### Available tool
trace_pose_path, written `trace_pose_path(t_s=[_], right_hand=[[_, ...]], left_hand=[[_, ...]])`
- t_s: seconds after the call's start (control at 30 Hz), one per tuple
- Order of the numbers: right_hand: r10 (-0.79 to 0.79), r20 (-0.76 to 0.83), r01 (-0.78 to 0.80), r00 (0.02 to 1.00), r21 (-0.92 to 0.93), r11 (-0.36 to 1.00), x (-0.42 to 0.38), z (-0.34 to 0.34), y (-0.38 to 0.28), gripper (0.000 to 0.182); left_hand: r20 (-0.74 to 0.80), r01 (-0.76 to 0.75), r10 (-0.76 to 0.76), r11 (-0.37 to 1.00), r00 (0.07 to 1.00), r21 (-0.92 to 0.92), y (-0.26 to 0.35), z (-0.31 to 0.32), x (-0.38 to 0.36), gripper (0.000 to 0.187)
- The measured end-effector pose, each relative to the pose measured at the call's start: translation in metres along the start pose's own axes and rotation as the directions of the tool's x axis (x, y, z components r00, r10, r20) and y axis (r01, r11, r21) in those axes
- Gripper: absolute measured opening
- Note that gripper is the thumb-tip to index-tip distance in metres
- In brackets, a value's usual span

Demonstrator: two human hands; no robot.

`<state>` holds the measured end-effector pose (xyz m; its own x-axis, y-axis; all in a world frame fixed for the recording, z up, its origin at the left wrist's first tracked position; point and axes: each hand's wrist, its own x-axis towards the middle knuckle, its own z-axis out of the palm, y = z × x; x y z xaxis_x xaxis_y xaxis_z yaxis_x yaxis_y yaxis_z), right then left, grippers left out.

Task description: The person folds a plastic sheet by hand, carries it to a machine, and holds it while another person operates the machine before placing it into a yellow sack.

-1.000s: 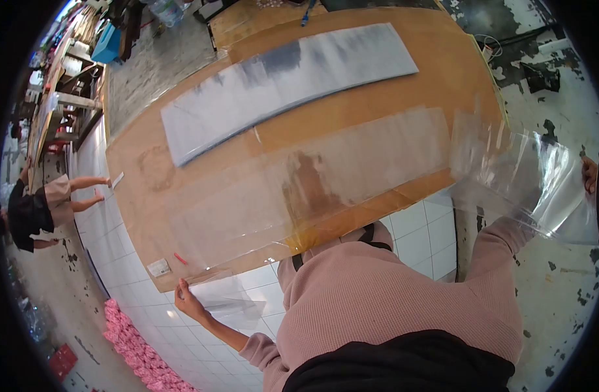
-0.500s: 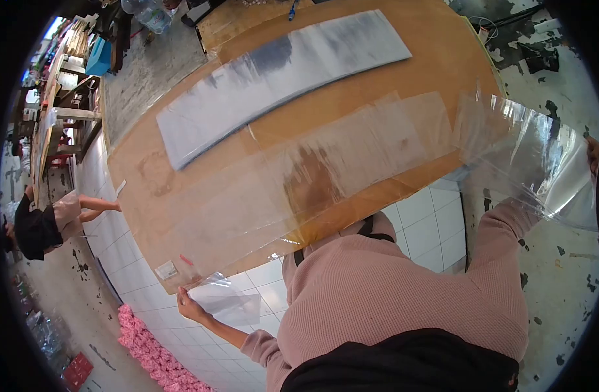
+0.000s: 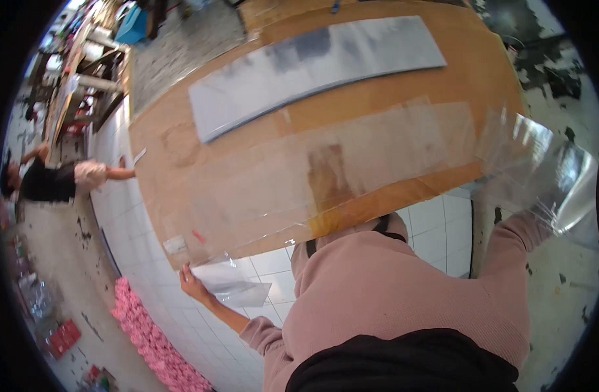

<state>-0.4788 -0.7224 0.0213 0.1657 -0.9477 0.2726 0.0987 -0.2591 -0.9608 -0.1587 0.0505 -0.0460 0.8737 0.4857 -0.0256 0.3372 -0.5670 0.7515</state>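
Pinching the clear film (image 3: 247,189) by the table's (image 3: 475,68) near left corner, the left hand (image 3: 193,285) is staying close; the film is running lengthwise along the near edge and overhanging the right end, towards which the right sleeve (image 3: 518,236) is reaching. Unlike earlier, the right hand is lying out of sight, its grip impossible to tell.

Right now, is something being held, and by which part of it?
The left hand holds the clear plastic sheet by its edge, near the table's corner. The right hand is out of sight.
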Motion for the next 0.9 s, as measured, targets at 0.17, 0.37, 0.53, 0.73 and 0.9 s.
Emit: trace_pose_path(t_s=[0.17,0.37,0.53,0.73,0.9], right_hand=[[0.077,0.146,-0.045,0.986,-0.211,0.976,0.020,0.033,0.009,0.015],[0.139,0.408,0.009,0.902,-0.340,0.940,0.056,0.138,0.008,0.016],[0.181,0.588,0.032,0.788,-0.333,0.943,0.060,0.232,-0.005,0.016],[0.274,0.792,-0.135,0.545,-0.240,0.961,0.052,0.330,-0.018,0.017],[0.315,0.767,-0.379,0.559,-0.101,0.920,-0.041,0.358,-0.059,0.022]], left_hand=[[-0.009,-0.066,0.066,0.990,0.998,-0.127,-0.021,-0.004,0.007,0.027],[0.012,0.124,-0.131,0.893,0.991,-0.433,0.003,-0.016,-0.008,0.029],[0.051,0.127,-0.117,0.852,0.992,-0.509,0.002,-0.018,-0.002,0.029],[-0.039,0.083,-0.104,0.931,0.994,-0.354,-0.012,-0.048,-0.004,0.028],[-0.285,0.143,-0.254,0.923,0.924,-0.358,-0.064,-0.108,-0.003,0.027]])
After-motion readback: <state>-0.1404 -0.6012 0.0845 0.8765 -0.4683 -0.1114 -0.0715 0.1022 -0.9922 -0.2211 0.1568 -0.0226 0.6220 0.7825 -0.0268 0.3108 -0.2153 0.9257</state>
